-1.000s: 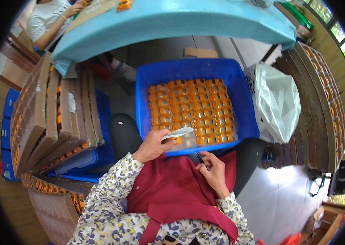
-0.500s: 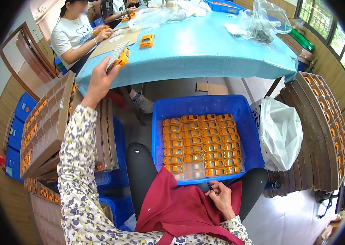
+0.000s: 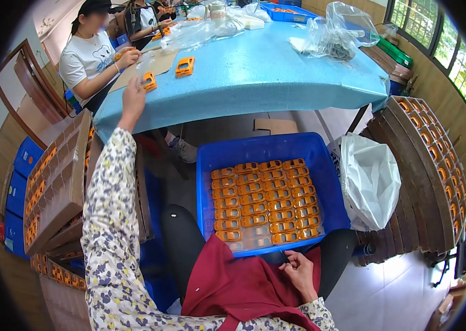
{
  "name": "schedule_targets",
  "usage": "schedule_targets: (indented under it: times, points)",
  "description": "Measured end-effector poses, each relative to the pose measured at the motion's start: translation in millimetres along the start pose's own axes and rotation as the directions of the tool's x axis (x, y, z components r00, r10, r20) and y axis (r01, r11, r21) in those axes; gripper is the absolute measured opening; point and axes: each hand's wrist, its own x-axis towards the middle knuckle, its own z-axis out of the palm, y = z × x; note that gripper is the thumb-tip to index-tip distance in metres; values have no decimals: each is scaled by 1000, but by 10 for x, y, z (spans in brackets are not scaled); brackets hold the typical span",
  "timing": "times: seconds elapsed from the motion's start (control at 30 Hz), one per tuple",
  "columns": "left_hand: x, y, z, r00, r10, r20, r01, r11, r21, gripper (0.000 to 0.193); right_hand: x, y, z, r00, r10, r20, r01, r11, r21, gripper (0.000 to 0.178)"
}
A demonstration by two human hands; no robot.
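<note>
My left hand (image 3: 133, 98) reaches far forward to the near left edge of the blue table, its fingers closed at the side of an orange toy car shell (image 3: 149, 82). Another orange toy car shell (image 3: 185, 67) lies on the tabletop just to the right. Over my lap, my right hand (image 3: 299, 271) is closed around a thin dark tool (image 3: 285, 256), its kind unclear, pointing up toward the bin. Between my knees stands a blue plastic bin (image 3: 204, 193) with rows of orange car shells (image 3: 263, 198); one spot in its front row shows pale, see-through material.
A blue-covered table (image 3: 244, 71) spans the front, with clear plastic bags (image 3: 335, 41) on it. A person (image 3: 87, 60) works at its left side. Stacked trays of orange shells (image 3: 59, 182) rise on my left, more trays (image 3: 420, 165) on the right. A white bag (image 3: 373, 176) hangs beside the bin.
The pale ribbed strip that was in my left hand no longer shows there. That hand is now at the orange shell's side. The view has shifted slightly; my right hand stays put.
</note>
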Motion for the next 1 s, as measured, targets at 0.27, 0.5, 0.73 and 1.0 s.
schedule_targets:
  times: [0.27, 0.5, 0.73, 1.0]
  points:
    - [-2325, 1845, -74, 699, -82, 711, 707, -73, -703, 47, 52, -484, 229, 980, -189, -65, 187, 982, -38, 19]
    - [-3344, 2756, -108, 471, -2, 882, 779, -467, -418, 52, 43, -955, 481, 869, -491, -56, 438, 819, -371, 26]
    - [-3565, 2876, -96, 462, 34, 886, 804, -439, -402, 57, -57, -938, 449, 789, -610, 70, 518, 600, -609, 29]
    - [-3645, 2924, -120, 474, 8, 881, 828, -345, -442, 55, -100, -876, 428, 785, -607, 119, 511, 528, -678, 29]
